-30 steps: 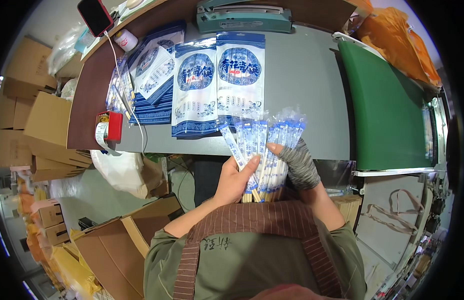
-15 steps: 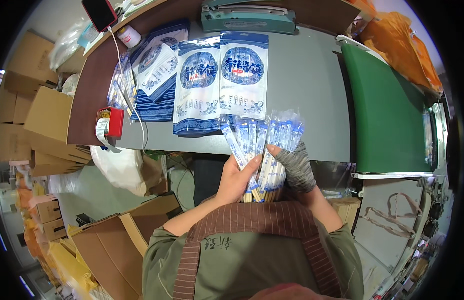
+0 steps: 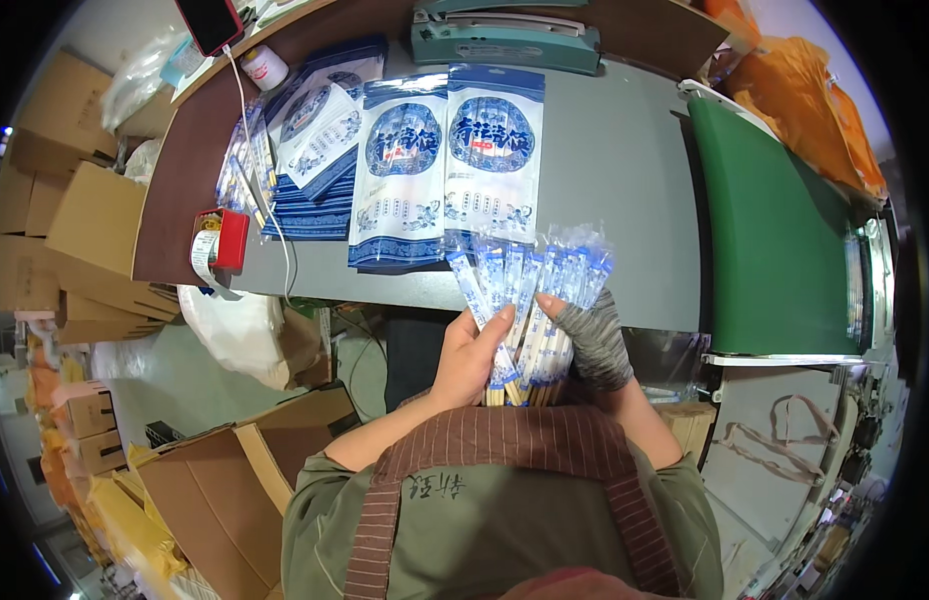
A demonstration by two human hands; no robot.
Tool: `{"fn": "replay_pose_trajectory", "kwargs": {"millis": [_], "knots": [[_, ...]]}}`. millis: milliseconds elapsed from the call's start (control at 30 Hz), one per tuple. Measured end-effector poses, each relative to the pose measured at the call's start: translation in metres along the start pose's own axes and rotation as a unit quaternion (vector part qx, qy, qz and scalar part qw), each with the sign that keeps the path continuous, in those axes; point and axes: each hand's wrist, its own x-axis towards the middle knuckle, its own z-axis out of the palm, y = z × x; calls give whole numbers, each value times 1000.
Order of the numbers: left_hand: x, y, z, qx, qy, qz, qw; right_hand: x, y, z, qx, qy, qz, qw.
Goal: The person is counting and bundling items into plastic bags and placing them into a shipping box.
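Observation:
Between my hands, at the near edge of the table, is a fanned bunch of wrapped chopsticks (image 3: pixel 545 335) in clear and blue-white sleeves, wooden tips toward my apron. My left hand (image 3: pixel 472 350) grips the left part of the bunch, thumb laid across it. My right hand (image 3: pixel 590 335), in a grey knitted wrist cover, closes round the right part with its thumb on top. Just beyond the bunch lie two blue-and-white printed pouches (image 3: pixel 401 165) side by side, with chopsticks showing through their round windows. The chopsticks' far ends overlap the pouches' lower edge.
Left of the pouches are a stack of blue pouches (image 3: pixel 315 210) and loose wrapped chopsticks (image 3: pixel 247 165). A red tape dispenser (image 3: pixel 233 240) sits at the table's left edge. At the back stands a teal bag sealer (image 3: pixel 505 45). A green-topped surface (image 3: pixel 775 230) adjoins on the right; cardboard boxes (image 3: pixel 95 220) stand left.
The whole view has shifted slightly. Both hands keep hold of the chopsticks in nearly the same pose, and the pouches stay where they lie.

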Motion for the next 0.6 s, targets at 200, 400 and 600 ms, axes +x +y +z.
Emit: {"fn": "replay_pose_trajectory", "kwargs": {"millis": [200,400,600], "knots": [[0,1,0,30,-5,14,999,3,5,-4,-7,5,-7,1000],[-2,5,0,-29,3,-9,1000,3,3,-1,-14,5,-11,1000],[-1,3,-5,-79,-14,-22,997,3,8,-4,-20,8,-14,1000]]}}
